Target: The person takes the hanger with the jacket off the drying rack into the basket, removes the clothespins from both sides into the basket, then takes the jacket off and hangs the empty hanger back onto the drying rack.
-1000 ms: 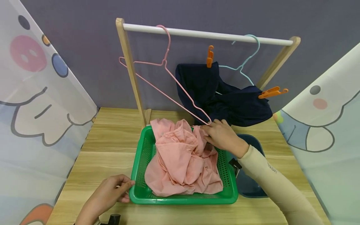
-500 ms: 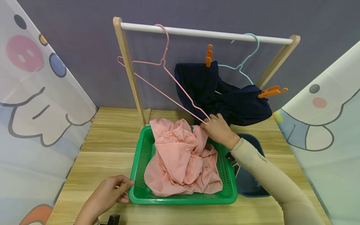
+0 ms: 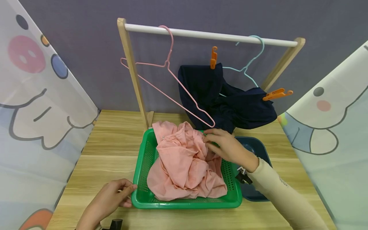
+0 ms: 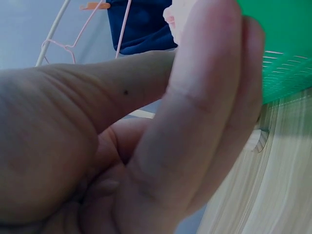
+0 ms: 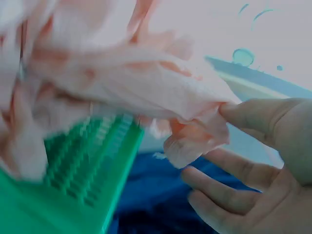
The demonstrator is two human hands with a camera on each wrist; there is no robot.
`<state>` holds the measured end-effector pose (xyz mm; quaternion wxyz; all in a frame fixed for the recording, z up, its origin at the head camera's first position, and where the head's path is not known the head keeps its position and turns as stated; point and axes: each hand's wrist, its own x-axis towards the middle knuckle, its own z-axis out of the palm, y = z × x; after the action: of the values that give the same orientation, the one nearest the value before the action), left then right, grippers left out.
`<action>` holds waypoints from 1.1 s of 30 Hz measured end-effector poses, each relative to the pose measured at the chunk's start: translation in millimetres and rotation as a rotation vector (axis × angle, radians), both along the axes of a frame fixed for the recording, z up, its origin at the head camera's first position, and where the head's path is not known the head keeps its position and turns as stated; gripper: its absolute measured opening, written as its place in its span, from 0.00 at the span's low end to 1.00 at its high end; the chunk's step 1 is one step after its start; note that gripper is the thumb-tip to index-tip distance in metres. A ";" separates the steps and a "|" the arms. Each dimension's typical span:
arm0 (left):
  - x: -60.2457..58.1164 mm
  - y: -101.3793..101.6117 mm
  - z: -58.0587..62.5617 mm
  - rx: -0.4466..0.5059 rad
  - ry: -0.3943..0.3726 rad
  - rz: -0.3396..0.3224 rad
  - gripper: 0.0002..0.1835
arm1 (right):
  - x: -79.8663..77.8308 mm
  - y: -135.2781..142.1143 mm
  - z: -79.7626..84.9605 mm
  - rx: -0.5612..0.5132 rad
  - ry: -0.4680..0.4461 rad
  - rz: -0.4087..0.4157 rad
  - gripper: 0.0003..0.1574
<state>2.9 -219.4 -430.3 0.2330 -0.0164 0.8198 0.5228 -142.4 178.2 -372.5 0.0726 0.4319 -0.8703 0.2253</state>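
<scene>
Right wrist: pinching pink cloth [image 5: 136, 80] between thumb [image 5: 253, 117] and forefinger [image 5: 239, 166] of otherwise loosely spread right hand [image 3: 228, 147]; best drawn gently, holding green basket [image 3: 188, 204] inside curled left hand [image 3: 110, 193]

I seem to be in a makeshift laundry booth: cartoon sheets [image 3: 43, 86] and a grey backdrop [image 3: 89, 35] screen my worktop [image 3: 110, 140], which bears a basket [image 3: 189, 205] and clothes rail [image 3: 201, 34].

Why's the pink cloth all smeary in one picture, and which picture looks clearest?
Right wrist view: the pink cloth is blurry, maybe from movement, and the upper right is washed-out pale; left wrist view: the left hand looks dim and bluish, filling much of the picture; head view: clearest, with the green basket and pink hanger showing crisp edges.
</scene>
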 end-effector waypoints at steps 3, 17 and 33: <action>0.0 -1.0 -0.4 0.000 0.009 -0.002 0.16 | 15.7 -4.7 -1.0 -0.061 -0.110 0.108 0.09; -2.0 -1.4 -1.2 0.047 -0.007 -0.018 0.17 | 31.2 -60.3 -45.5 0.639 -0.247 0.459 0.28; 0.9 -1.2 -0.6 0.046 -0.005 -0.003 0.15 | 10.7 -66.5 -2.5 0.397 0.000 0.325 0.19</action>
<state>3.8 -220.6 -430.9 0.2362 -0.0109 0.8069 0.5413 -131.7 111.6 -374.9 -0.0509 0.5719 -0.8167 0.0586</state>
